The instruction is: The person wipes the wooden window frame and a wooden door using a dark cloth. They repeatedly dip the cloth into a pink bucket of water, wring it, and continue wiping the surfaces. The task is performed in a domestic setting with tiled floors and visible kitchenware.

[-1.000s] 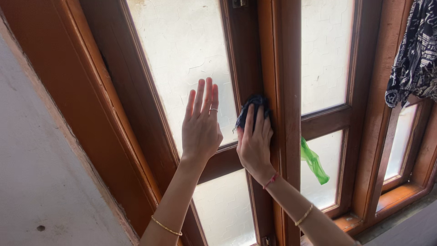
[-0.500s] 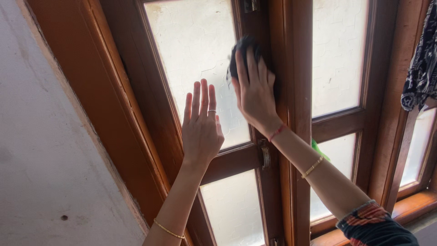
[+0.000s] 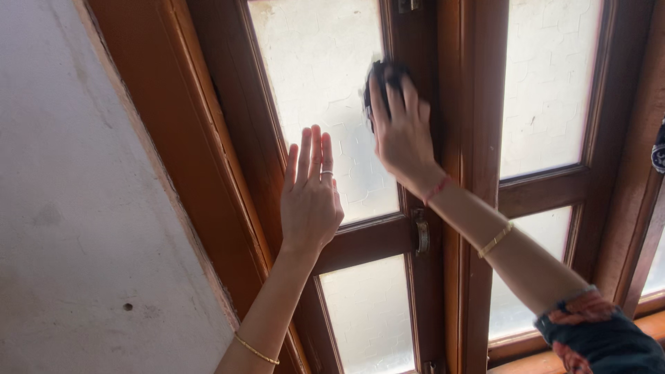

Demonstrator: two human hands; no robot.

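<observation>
Both arms are raised overhead: the left hand is held flat with fingers extended and together, while the right hand is pressed forward, fingers slightly curled, wrist bent.

One head-worn camera, close to the wooden window, looks up at it slantwise, wall to its left.

Looks like a room in a home: a brown wooden window frame with frosted glass panes fills the centre and right, a plain plastered wall lower left.
</observation>
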